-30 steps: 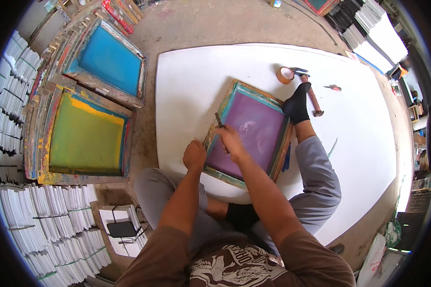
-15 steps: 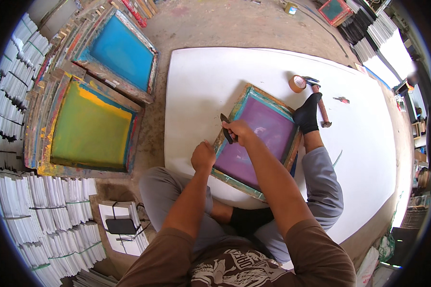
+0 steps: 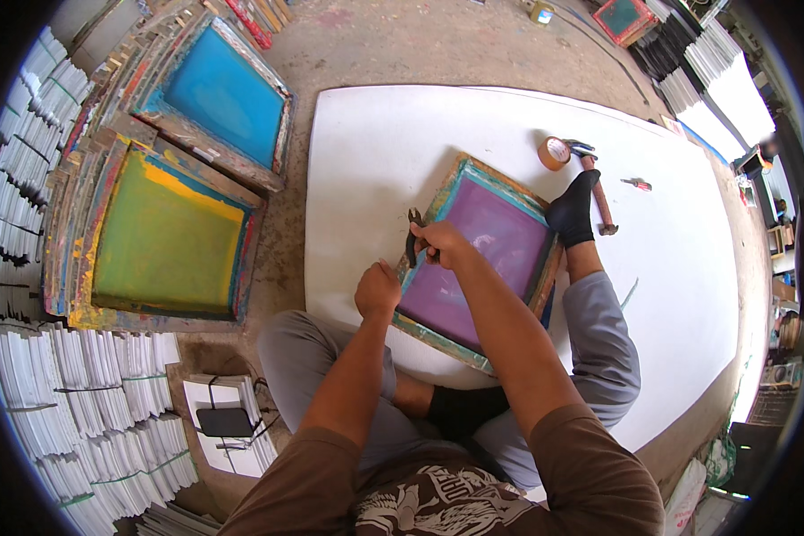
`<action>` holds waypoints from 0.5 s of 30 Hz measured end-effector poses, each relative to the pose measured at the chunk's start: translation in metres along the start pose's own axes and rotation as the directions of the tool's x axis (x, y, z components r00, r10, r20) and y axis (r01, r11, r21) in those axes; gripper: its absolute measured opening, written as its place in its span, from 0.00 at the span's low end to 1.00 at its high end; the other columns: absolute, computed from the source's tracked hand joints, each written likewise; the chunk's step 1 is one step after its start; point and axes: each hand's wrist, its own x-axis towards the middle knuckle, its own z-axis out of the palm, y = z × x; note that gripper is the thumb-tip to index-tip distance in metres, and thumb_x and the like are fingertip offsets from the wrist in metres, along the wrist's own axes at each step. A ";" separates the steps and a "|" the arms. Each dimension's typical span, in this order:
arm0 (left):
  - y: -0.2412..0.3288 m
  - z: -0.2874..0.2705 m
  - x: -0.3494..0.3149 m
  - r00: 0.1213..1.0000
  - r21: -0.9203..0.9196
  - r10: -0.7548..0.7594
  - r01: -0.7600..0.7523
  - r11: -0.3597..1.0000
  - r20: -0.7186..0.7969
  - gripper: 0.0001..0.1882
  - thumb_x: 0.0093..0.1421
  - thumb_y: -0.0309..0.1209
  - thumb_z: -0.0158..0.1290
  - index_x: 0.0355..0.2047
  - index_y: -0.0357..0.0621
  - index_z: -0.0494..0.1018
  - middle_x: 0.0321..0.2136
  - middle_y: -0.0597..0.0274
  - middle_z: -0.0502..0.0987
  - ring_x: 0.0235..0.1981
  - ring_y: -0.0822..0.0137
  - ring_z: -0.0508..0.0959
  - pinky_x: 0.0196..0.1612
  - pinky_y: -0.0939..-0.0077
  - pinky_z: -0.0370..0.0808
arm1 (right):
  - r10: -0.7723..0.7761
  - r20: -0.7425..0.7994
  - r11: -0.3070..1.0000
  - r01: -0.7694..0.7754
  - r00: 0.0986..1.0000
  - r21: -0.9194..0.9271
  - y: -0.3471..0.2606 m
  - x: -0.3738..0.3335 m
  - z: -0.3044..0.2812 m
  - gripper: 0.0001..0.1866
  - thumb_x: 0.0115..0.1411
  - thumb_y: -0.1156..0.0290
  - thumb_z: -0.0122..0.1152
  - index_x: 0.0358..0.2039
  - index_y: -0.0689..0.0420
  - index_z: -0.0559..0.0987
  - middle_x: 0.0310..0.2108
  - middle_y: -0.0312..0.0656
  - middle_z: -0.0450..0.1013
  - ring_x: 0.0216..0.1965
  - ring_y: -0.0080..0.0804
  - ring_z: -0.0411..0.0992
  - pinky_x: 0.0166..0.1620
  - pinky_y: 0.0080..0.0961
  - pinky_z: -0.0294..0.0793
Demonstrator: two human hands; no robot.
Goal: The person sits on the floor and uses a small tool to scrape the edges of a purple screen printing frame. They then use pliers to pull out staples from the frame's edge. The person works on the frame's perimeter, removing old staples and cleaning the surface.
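A wooden screen-printing frame (image 3: 500, 234) with purple mesh and a paint-stained turquoise border lies tilted on the white board before me. Over its left rim, my right hand (image 3: 443, 244) is closed around dark-handled pliers (image 3: 413, 225), whose jaws point away from me. My left hand (image 3: 378, 289) is a closed fist just beside the frame's left edge, thumb on top; whatever its fingers may pinch is hidden. Against the frame's far right side rests my black-socked foot (image 3: 573, 208).
The white board (image 3: 679, 295) carries a tape roll (image 3: 555, 154), a hammer (image 3: 603, 201) and a small red tool (image 3: 637, 184). Leaning at left are stacked frames with blue mesh (image 3: 228, 98) and green-yellow mesh (image 3: 170, 237). Bundled white paper (image 3: 80, 393) is piled beyond.
In my right hand the pliers have turned, and their jaws now point more straight away from me. The hand has shifted slightly left; my left hand has barely moved.
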 end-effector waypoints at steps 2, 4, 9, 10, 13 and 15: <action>-0.002 0.002 0.002 1.000 0.002 0.008 -0.008 1.000 -0.010 0.26 0.76 0.45 0.34 0.38 0.41 0.79 0.38 0.46 0.83 0.42 0.41 0.83 0.45 0.45 0.79 | 0.009 0.012 0.999 -0.009 1.000 -0.036 -0.001 -0.004 0.000 0.18 0.66 0.57 0.69 0.27 0.54 0.75 0.19 0.34 0.65 0.16 0.22 0.55 0.23 0.29 0.61; -0.004 0.006 0.004 1.000 -0.003 0.017 -0.017 1.000 -0.021 0.26 0.75 0.45 0.35 0.38 0.41 0.79 0.38 0.46 0.83 0.41 0.41 0.83 0.45 0.45 0.79 | -0.003 0.012 1.000 0.003 1.000 -0.012 0.003 -0.005 -0.006 0.18 0.66 0.55 0.70 0.29 0.54 0.75 0.20 0.33 0.65 0.16 0.22 0.55 0.23 0.28 0.60; -0.008 0.011 0.004 0.999 -0.007 0.027 -0.027 1.000 -0.029 0.26 0.75 0.45 0.35 0.38 0.41 0.79 0.38 0.45 0.83 0.41 0.41 0.83 0.45 0.45 0.79 | -0.006 0.049 0.995 0.011 0.999 -0.103 0.035 -0.036 -0.024 0.18 0.62 0.56 0.73 0.32 0.54 0.75 0.20 0.32 0.62 0.16 0.21 0.56 0.21 0.27 0.58; -0.005 0.010 0.003 0.999 -0.016 0.033 -0.034 0.999 -0.029 0.26 0.75 0.45 0.36 0.38 0.40 0.79 0.38 0.45 0.83 0.41 0.41 0.83 0.45 0.45 0.78 | -0.022 0.042 0.990 0.028 0.999 -0.136 0.048 -0.043 -0.026 0.17 0.61 0.57 0.73 0.32 0.54 0.75 0.20 0.31 0.62 0.16 0.22 0.56 0.21 0.27 0.57; -0.015 0.008 0.005 0.998 -0.051 0.050 -0.052 0.997 -0.035 0.26 0.75 0.46 0.36 0.38 0.40 0.79 0.38 0.44 0.83 0.41 0.40 0.82 0.45 0.44 0.78 | -0.019 0.084 0.987 0.032 0.996 -0.156 0.073 -0.067 -0.012 0.16 0.60 0.60 0.73 0.31 0.55 0.75 0.20 0.31 0.61 0.16 0.22 0.57 0.19 0.27 0.55; -0.015 0.009 0.006 0.998 -0.067 0.059 -0.061 0.996 -0.028 0.27 0.75 0.46 0.36 0.38 0.39 0.79 0.38 0.44 0.83 0.41 0.40 0.82 0.45 0.44 0.77 | 0.007 0.073 0.995 0.000 0.997 -0.100 0.088 -0.074 -0.002 0.13 0.60 0.63 0.71 0.30 0.56 0.75 0.19 0.32 0.61 0.16 0.21 0.57 0.19 0.27 0.54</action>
